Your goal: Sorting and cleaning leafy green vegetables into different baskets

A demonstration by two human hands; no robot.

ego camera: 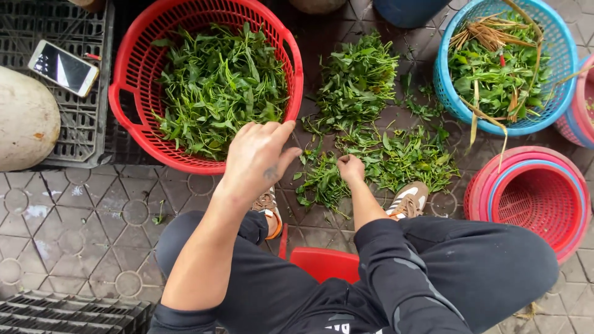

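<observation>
The paved floor of patterned grey tiles takes up most of the scene, and a person in black trousers sits low over it on a red stool, knees spread wide. At the upper left a black plastic crate lies flat, with a smartphone resting on its grid and a big pale rounded thing, maybe a gourd, leaning against it.

A large red basket stands just ahead of the left knee, heaped with loose green leaves. To the right of it a wide spread of leafy stems lies straight on the tiles, reaching down towards the feet. At the upper right a blue basket holds more greens mixed with dry yellowish stalks, and below it sits a stack of empty red baskets.

The left hand hangs over the near rim of the red basket, fingers loosely spread and holding nothing. The right hand is down on the floor pile, closed into a fist around a small bunch of the leafy stems. A tan trainer shows beside that wrist.
</observation>
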